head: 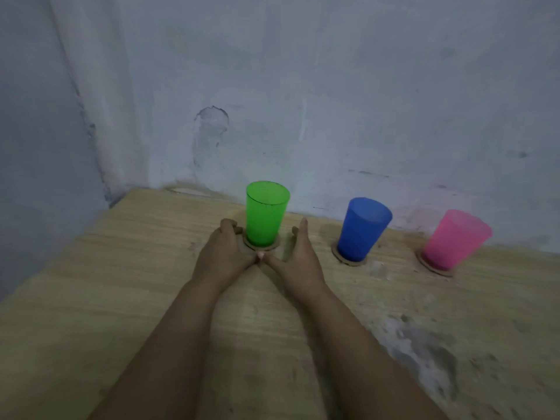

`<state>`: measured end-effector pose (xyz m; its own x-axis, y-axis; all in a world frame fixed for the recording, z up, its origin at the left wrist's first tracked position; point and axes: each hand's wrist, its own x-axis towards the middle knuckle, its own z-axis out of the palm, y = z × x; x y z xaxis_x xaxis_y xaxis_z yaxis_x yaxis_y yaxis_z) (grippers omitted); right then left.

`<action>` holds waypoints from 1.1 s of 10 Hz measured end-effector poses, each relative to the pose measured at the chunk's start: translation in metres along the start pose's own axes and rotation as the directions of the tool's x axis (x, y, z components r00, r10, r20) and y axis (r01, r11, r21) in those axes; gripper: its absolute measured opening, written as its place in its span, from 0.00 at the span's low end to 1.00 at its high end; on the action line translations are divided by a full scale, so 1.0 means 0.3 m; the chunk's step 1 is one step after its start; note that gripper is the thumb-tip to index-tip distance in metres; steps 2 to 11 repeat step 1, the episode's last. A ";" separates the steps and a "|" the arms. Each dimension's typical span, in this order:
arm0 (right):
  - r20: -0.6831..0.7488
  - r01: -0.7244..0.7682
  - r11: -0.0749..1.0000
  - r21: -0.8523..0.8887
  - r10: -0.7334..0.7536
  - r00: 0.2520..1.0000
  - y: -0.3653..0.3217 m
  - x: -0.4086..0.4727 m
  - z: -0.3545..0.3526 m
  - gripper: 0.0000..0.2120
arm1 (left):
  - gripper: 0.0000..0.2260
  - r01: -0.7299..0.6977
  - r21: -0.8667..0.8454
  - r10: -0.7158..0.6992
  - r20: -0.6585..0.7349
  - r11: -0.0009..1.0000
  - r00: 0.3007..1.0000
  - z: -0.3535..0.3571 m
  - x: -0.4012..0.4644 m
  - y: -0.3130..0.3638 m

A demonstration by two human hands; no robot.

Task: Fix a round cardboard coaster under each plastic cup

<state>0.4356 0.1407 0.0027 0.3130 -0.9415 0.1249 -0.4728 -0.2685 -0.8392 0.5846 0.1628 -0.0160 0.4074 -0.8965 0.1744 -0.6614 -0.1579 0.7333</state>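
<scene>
Green cup [266, 215] sits on its coaster [261, 245], table's [121, 283] back edge. Left hand [225, 253] curled at coaster rim, right hand [298, 256] spread flat; neither grips. Cup looks light, tippy: hold low. Coaster thin, stiff: push the edge.

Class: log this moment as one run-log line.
green cup on coaster | left hand, right hand flank it | holding nothing

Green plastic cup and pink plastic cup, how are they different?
The green plastic cup stands at the left end of the row, and the pink plastic cup stands at the right end. The left hand and right hand rest on the wooden table on either side of the green cup, while nothing is near the pink cup. Both stand open end up on round cardboard coasters.
</scene>
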 end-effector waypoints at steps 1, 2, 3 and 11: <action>0.056 0.050 0.985 -0.164 -0.041 0.998 0.029 -0.101 -0.057 0.47 | 0.32 -0.023 0.066 0.023 -0.001 0.998 1.000 -0.010 -0.042 0.004; 0.056 0.050 0.985 -0.164 -0.041 0.998 0.029 -0.101 -0.057 0.47 | 0.32 -0.023 0.066 0.023 -0.001 0.998 1.000 -0.010 -0.042 0.004; 0.056 0.050 0.985 -0.164 -0.041 0.998 0.029 -0.101 -0.057 0.47 | 0.32 -0.023 0.066 0.023 -0.001 0.998 1.000 -0.010 -0.042 0.004; 0.056 0.050 0.985 -0.164 -0.041 0.998 0.029 -0.101 -0.057 0.47 | 0.32 -0.023 0.066 0.023 -0.001 0.998 1.000 -0.010 -0.042 0.004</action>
